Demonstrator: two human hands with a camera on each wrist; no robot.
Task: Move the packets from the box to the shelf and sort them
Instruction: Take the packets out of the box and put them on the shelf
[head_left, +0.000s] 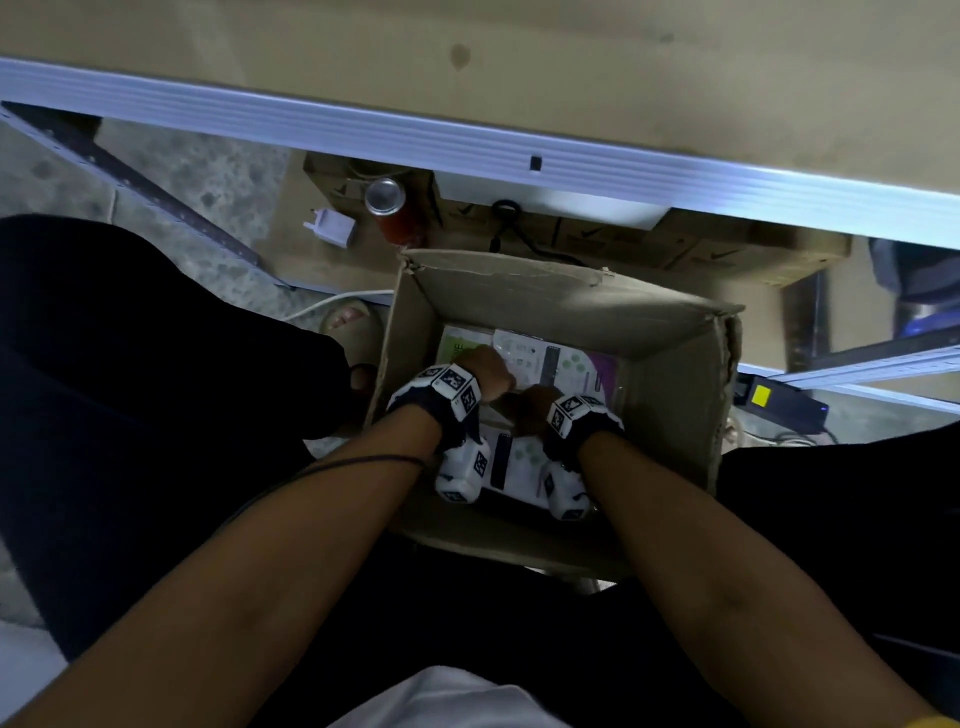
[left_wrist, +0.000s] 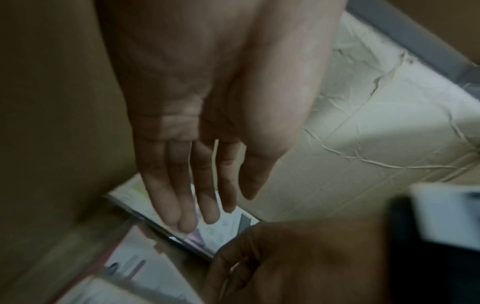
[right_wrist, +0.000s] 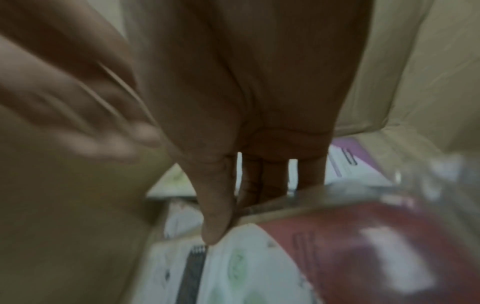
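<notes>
An open cardboard box (head_left: 670, 374) stands on the floor between my knees, with flat plastic-wrapped packets lying in it. A white packet with a purple side (head_left: 576, 364) lies at the far end. My left hand (left_wrist: 207, 216) reaches down over a packet (left_wrist: 228, 228) with straight fingers and holds nothing. My right hand (right_wrist: 233, 211) pinches the upper edge of a red and white packet (right_wrist: 350, 246), thumb on the front and fingers behind. In the head view both hands (head_left: 483, 369) (head_left: 530, 410) are deep inside the box, close together. The beige shelf board (head_left: 519, 52) runs across the top.
The shelf's pale metal front rail (head_left: 467, 140) hangs over the far side of the box. Under it stand a red can (head_left: 387, 208), a white plug (head_left: 332, 226) and flat cardboard cartons (head_left: 623, 239). A sandalled foot (head_left: 348, 322) is left of the box, a black device (head_left: 779, 400) right.
</notes>
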